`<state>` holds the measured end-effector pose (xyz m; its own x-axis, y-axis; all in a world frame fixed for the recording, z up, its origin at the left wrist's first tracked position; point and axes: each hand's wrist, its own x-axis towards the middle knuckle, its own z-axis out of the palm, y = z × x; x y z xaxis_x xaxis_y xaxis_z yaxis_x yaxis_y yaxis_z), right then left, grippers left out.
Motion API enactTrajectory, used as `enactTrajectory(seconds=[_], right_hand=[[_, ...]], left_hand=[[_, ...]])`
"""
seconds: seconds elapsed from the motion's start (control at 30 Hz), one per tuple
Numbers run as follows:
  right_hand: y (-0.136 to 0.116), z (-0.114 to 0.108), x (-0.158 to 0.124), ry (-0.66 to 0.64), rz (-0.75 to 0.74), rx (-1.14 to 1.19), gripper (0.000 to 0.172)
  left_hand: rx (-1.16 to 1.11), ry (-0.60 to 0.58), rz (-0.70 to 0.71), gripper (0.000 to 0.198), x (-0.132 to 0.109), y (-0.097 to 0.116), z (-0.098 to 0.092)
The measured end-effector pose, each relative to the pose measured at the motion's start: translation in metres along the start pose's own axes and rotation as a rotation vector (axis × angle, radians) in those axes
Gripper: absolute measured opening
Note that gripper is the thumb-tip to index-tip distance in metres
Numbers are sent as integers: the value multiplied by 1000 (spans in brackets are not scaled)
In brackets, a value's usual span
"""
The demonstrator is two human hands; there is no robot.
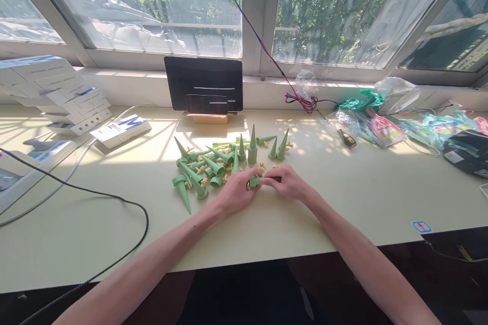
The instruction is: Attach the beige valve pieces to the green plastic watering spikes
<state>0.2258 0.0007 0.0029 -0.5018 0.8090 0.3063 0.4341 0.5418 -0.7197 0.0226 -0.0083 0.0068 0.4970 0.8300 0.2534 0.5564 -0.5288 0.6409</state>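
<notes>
Green spike (pixel 256 181) between left hand (pixel 236 194) and right hand (pixel 288 183), well inside table edge (pixel 247 256).

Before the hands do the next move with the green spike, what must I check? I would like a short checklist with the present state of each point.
1. Left hand and right hand both grip the green spike: ok.
2. Spike held low over bare table, in front of the pile: ok.
3. Yellow pieces lie close behind the hands: ok.
4. Yellow piece already fitted in the held spike: cannot tell, fingers hide it.
5. Black cable lies apart from both hands: ok.
</notes>
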Motion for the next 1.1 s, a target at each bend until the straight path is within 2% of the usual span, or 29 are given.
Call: enactTrajectory(seconds=[1.1], right_hand=[[1, 5, 1, -39, 46, 26, 42]], left_hand=[[-5, 16, 27, 22, 1, -6, 3]])
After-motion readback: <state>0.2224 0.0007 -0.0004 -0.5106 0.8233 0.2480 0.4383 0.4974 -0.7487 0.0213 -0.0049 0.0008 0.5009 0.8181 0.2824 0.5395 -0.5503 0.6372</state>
